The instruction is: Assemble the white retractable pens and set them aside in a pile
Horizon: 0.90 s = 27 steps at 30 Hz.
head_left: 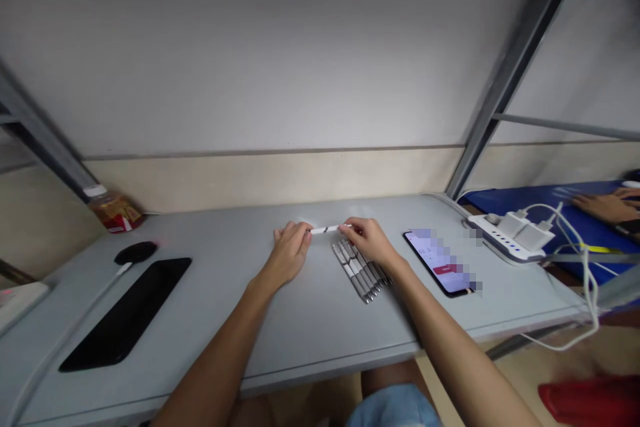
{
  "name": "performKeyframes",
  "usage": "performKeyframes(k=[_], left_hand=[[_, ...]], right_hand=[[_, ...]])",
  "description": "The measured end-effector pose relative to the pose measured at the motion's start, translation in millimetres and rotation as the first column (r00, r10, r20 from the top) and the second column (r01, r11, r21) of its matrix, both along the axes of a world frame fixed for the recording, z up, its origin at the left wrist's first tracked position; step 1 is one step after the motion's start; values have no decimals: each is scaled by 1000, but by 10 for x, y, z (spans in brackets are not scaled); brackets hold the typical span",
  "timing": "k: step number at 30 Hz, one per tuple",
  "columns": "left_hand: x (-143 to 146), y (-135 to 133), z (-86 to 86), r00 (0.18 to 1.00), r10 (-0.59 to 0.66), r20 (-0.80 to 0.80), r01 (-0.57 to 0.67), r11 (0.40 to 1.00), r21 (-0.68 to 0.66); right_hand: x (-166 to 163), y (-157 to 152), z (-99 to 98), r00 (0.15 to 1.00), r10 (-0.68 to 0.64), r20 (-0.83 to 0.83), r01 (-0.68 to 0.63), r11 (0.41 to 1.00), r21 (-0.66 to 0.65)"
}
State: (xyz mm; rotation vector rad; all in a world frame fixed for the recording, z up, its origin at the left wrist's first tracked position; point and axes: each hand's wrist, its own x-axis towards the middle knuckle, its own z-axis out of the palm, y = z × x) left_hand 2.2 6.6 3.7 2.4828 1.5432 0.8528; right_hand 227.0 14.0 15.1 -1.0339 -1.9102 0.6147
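Both of my hands hold one white pen (327,229) level above the grey table (280,340). My left hand (289,252) pinches its left end, fingers curled. My right hand (367,240) pinches its right end. Just below my right hand a row of several grey and white pens (361,269) lies side by side on the table.
A lit phone (441,260) lies right of the pens. A white power strip (510,237) with chargers and cables sits at the far right. A black keyboard (127,313) and mouse (135,253) lie at left, a bottle (114,210) behind them. Another person's hand (603,205) rests on a blue surface.
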Motion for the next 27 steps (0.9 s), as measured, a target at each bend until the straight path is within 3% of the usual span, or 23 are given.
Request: performKeyframes(k=[6,10,15,20,24,27], left_hand=[[7,-27,44,1000,-18,15,17,999,31],[18,-41,63,999,-40,-12,40,999,32],[34,-65,107,999,-48,-19,49,998,42],[24,-68,142,998,-60,-33,61,996,60],[-12,-39,130,997,-64,-40,66,997,50],[-30,-16,108,996,-81,-43,82,996,25]], right_hand=[[-16,-48,56,998,32,-52,-31,999,19],[-28,-43,55,1000,14,-1,-14,1000,3],[-32,-36,37,995,51,-89,-49,999,20],[-51,-55,33,999,44,-11,-45,998,-37],[-51,-57,50,996,52,-67,-48,997,53],[-47,-52,56,998,67,-20,-65,993,99]])
